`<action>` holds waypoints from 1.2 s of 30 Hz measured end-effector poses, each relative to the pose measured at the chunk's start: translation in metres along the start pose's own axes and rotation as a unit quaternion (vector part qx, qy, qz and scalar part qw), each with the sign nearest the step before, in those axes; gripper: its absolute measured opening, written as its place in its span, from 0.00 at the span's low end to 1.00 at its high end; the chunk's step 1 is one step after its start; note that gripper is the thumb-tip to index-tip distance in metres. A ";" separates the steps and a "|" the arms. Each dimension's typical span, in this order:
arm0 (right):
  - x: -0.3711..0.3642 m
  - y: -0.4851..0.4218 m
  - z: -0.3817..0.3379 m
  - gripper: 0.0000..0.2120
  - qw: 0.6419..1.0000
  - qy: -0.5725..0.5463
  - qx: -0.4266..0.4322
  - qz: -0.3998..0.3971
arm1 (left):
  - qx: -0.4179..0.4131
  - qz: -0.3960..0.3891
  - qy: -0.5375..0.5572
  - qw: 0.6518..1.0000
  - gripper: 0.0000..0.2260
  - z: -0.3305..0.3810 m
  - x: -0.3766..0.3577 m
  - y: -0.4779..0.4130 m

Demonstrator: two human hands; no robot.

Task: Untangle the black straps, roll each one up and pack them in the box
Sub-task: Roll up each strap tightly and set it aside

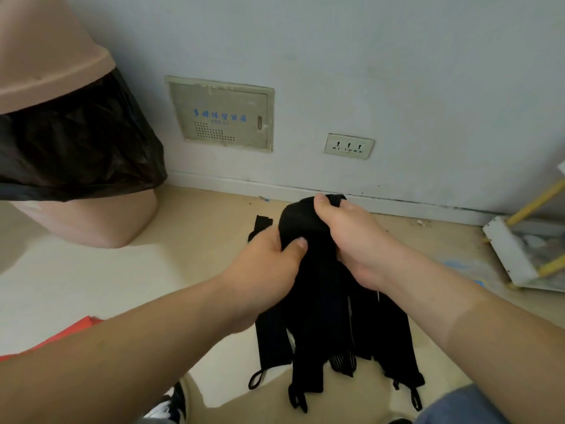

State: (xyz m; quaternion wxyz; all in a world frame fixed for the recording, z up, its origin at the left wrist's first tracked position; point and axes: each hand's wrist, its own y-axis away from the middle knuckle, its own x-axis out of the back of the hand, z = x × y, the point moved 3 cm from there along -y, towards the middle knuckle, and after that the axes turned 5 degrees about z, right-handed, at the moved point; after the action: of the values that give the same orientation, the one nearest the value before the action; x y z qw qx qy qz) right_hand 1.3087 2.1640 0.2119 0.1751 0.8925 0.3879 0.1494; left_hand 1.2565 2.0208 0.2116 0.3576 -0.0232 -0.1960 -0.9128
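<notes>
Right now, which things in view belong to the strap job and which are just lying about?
Job: black straps, bunched and gripped by the left hand and right hand; red object at lower left, possibly the box, cannot tell.
Lying about: bin with black bag, dustpan, wall socket, wall panel.

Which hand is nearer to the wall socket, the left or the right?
Right. The right hand grips the top of the black straps straight in front of the wall socket; the left hand grips them lower and further left, toward the bin.
</notes>
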 end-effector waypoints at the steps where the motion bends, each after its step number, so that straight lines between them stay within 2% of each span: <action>1: -0.001 0.000 0.003 0.28 1.000 0.000 -0.016 -0.020 | -0.010 0.013 0.002 1.000 0.11 0.004 0.004 -0.003; 5: -0.002 0.009 0.004 0.28 0.994 -0.017 -0.036 -0.106 | -0.008 0.039 0.005 0.999 0.12 0.016 0.021 -0.010; 7: -0.006 0.014 0.003 0.25 0.993 0.034 -0.003 -0.112 | 0.014 0.055 0.030 0.998 0.13 0.017 0.028 -0.011; 10: -0.014 0.021 0.006 0.31 0.987 0.080 0.013 -0.140 | 0.029 0.074 0.079 0.994 0.15 0.020 0.034 -0.010; 13: -0.020 0.029 0.001 0.18 0.981 0.112 0.071 -0.139 | 0.053 0.111 0.175 0.977 0.12 0.021 0.040 -0.011; 16: -0.025 0.030 0.003 0.20 0.980 0.125 0.104 -0.113 | 0.094 0.130 0.271 0.949 0.09 0.023 0.038 -0.004; 19: -0.027 0.028 0.006 0.20 0.978 0.138 0.123 -0.099 | 0.111 0.085 0.290 0.947 0.11 0.023 0.032 0.002; 21: -0.024 0.029 0.002 0.17 0.976 0.143 0.142 -0.078 | 0.104 0.036 0.284 0.953 0.12 0.024 0.029 0.001; 23: -0.020 0.026 -0.003 0.16 0.977 0.148 0.151 -0.036 | 0.078 0.021 0.237 0.968 0.12 0.025 0.029 -0.002; 27: -0.011 0.015 -0.003 0.18 0.990 0.100 0.100 0.017 | 0.072 -0.019 0.109 0.991 0.11 0.018 0.019 0.002; 29: -0.009 0.010 0.003 0.18 0.994 0.091 0.066 0.009 | 0.087 -0.039 0.095 0.991 0.12 0.012 0.013 0.005; 36: -0.012 0.014 0.006 0.17 0.994 0.076 0.019 -0.079 | 0.037 0.021 0.049 0.998 0.14 0.007 0.029 -0.013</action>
State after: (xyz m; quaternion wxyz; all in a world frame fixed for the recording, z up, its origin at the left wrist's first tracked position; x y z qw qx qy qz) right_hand 1.3119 2.1451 0.2113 0.1391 0.8481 0.4727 0.1948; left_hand 1.2258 2.0136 0.2186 0.3861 0.0305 -0.2119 -0.8973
